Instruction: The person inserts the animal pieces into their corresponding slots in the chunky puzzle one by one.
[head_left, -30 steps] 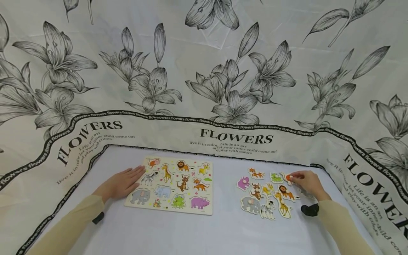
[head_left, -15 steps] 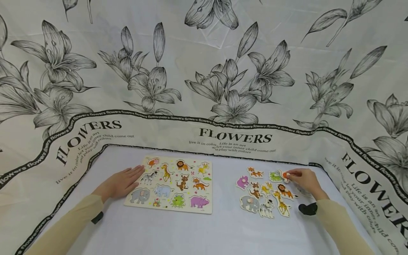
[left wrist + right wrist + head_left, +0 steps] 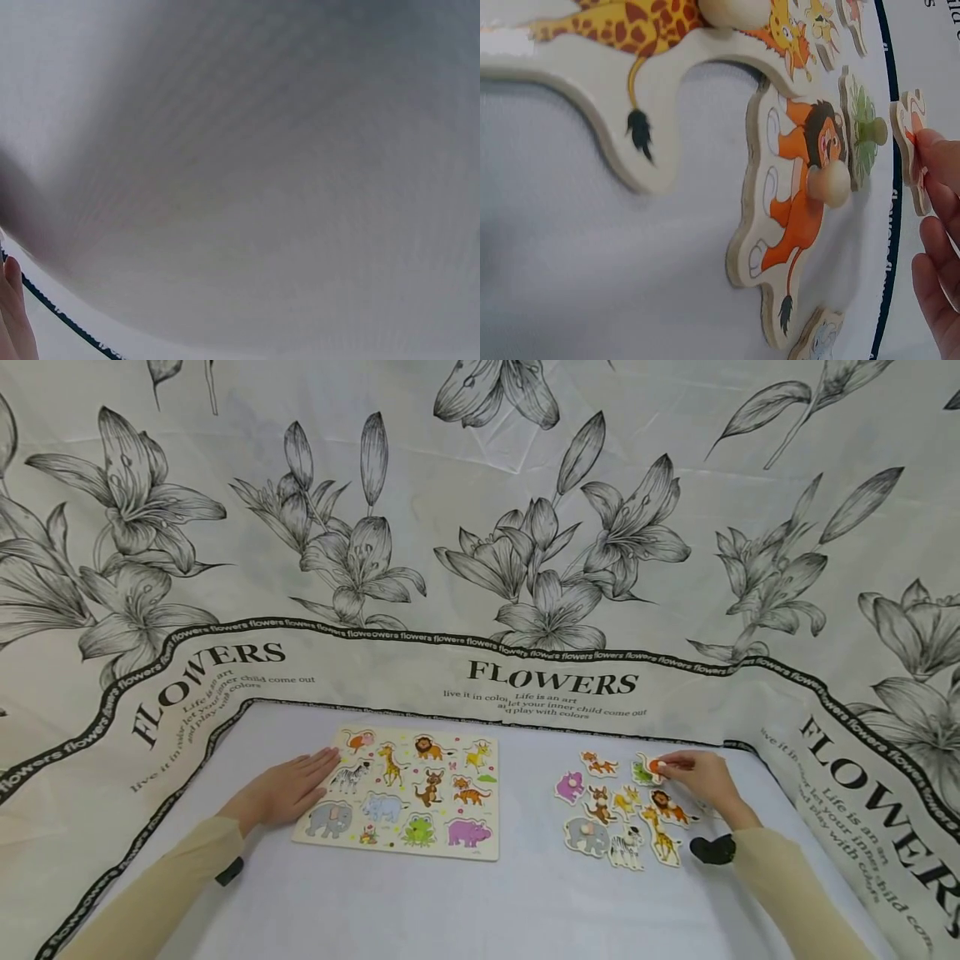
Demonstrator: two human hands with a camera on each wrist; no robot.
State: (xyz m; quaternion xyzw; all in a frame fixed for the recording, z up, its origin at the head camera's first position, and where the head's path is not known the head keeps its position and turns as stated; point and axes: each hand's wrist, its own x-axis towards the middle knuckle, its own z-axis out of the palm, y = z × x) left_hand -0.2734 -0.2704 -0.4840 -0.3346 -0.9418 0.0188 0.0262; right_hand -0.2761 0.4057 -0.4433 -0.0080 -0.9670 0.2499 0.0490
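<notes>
My left hand (image 3: 288,789) lies flat, its straight fingers touching the left edge of a wooden animal puzzle board (image 3: 480,855). In the left wrist view a blurred pale surface fills most of the picture, and fingers (image 3: 13,300) show at the lower left. At the right, my right hand (image 3: 705,781) pinches an orange monkey puzzle piece (image 3: 909,146) between thumb and fingers. That piece is held above the table, partly over the frog piece (image 3: 864,139) in the head view. The lion piece (image 3: 802,187) and giraffe piece (image 3: 662,837) lie nearby.
Loose zebra (image 3: 626,847), elephant (image 3: 587,837), hippo (image 3: 570,787), kangaroo (image 3: 600,806) and tiger (image 3: 597,763) pieces lie close together. The lion and frog pieces have round knobs. A flower-printed cloth (image 3: 405,460) rises behind the white table (image 3: 465,910).
My right hand has moved left with the monkey piece, from beside the frog piece to over it. The left hand stays on the board's edge.
</notes>
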